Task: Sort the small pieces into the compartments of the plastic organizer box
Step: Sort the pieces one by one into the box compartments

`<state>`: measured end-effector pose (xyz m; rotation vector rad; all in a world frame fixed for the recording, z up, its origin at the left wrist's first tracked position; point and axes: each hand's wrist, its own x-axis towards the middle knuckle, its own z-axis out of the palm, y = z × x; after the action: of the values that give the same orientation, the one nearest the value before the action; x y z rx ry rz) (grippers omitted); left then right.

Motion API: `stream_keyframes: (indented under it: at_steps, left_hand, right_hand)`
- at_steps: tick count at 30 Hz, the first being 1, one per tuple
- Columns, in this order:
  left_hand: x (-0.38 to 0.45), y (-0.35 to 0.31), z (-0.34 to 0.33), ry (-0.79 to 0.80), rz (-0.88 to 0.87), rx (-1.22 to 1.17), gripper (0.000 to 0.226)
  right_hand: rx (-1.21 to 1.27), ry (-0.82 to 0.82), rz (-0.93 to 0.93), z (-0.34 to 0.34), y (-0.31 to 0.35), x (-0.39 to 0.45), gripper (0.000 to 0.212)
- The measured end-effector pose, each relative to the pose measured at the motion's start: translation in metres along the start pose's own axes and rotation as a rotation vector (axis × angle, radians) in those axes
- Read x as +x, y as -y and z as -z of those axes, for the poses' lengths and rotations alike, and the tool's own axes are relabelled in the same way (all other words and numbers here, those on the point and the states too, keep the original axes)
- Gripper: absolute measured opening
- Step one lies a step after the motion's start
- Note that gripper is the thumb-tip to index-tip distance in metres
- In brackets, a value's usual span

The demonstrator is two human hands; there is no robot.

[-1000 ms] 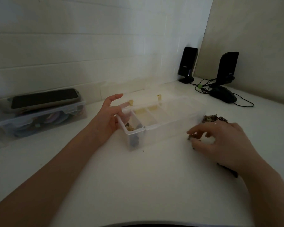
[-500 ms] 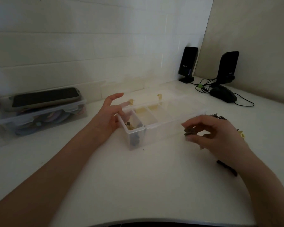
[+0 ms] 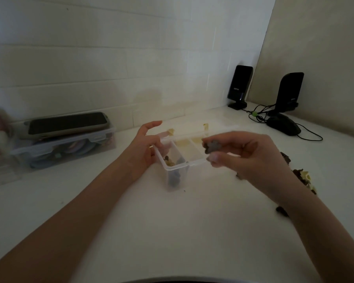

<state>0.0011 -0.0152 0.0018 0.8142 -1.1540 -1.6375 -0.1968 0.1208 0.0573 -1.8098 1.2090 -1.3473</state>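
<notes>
Pinching a small dark grey flower-shaped piece (image 3: 212, 146) between thumb and fingertips, right hand (image 3: 247, 155) raised over the clear rectangular plastic organizer box (image 3: 177, 167), above its middle compartments. Box at the centre of the white tabletop (image 3: 172, 231), lid open toward 12 o'clock, with yellow clasps on the far edge. Left hand (image 3: 146, 149) at 9 o'clock of the box, touching its left end wall, thumb on the rim, fingers loosely spread, index finger lifted clear. Leftmost compartment holding a few dark and yellowish small pieces (image 3: 172, 161). Loose pile of dark brown and pale yellow pieces (image 3: 302, 176) on the table at 3 o'clock of the box, partly hidden behind the right wrist. At 9 o'clock, well apart: black smartphone (image 3: 67, 123) lying flat on a clear lidded storage container (image 3: 63, 147). At 1 o'clock: two black upright speakers (image 3: 240, 86) and a black computer mouse (image 3: 284, 124) with cables.
</notes>
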Motion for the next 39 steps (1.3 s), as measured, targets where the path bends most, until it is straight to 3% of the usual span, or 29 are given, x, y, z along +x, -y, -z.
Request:
stream_keyframes:
  at_steps: [7,13,16,22,26,30,33,39]
  left_hand:
    - [-0.001,-0.003,-0.004,-0.028,0.016,0.048,0.05]
    - [-0.002,-0.003,-0.002,-0.001,0.029,0.057,0.06]
    - [-0.002,-0.003,-0.002,-0.004,0.037,0.02,0.068]
    - [0.0,0.0,-0.001,0.003,0.025,0.002,0.063]
    - [0.0,-0.001,-0.001,-0.001,0.028,0.006,0.066]
    - [0.001,0.0,0.0,-0.009,0.043,0.034,0.067]
    - [0.001,-0.001,0.0,-0.017,0.049,0.04,0.067]
    - [0.0,-0.001,-0.001,-0.025,0.047,0.038,0.067]
  right_hand:
    - [-0.355,-0.051,0.175,-0.032,-0.001,0.043,0.025]
    - [-0.56,0.039,0.087,-0.043,-0.018,0.05,0.033]
    - [-0.526,-0.065,0.108,-0.031,-0.019,0.039,0.024]
    - [-0.462,-0.376,0.118,0.016,-0.025,-0.006,0.011]
    - [-0.735,-0.283,0.115,0.044,-0.029,-0.029,0.016]
    - [-0.967,-0.127,-0.06,0.05,-0.038,-0.036,0.015]
    - [-1.016,0.005,-0.171,0.047,-0.047,-0.035,0.024]
    - [-0.994,0.009,-0.171,0.046,-0.056,-0.032,0.018]
